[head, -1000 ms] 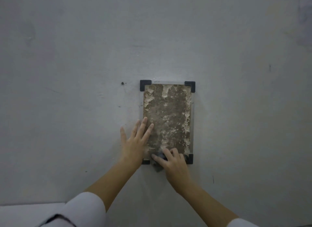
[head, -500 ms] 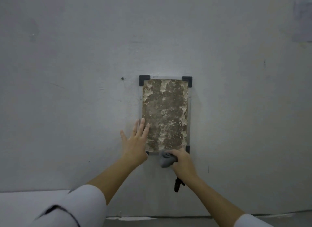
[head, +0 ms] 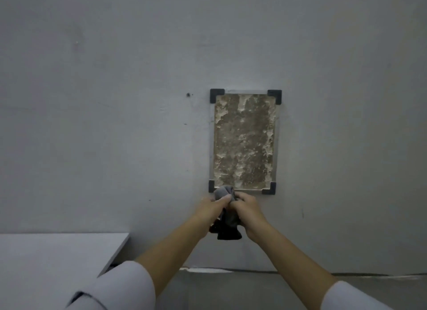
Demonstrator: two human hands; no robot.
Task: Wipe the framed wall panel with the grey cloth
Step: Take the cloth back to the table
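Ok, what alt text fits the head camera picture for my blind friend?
The left hand and right hand grip a bunched grey cloth at the bottom edge of a framed panel on a grey wall. The panel is blotchy brown.

The tall rectangular wall panel (head: 245,141), rough and mottled brown with cream patches, sits upright and flat against the grey wall (head: 115,102) in a thin pale frame with black brackets at its four corners. The crumpled grey cloth (head: 223,192) is bunched just below the panel's lower left corner (its top fold overlaps that bracket), gripped between the left hand (head: 211,208) and right hand (head: 248,211), its darker tail hanging down between the wrists.
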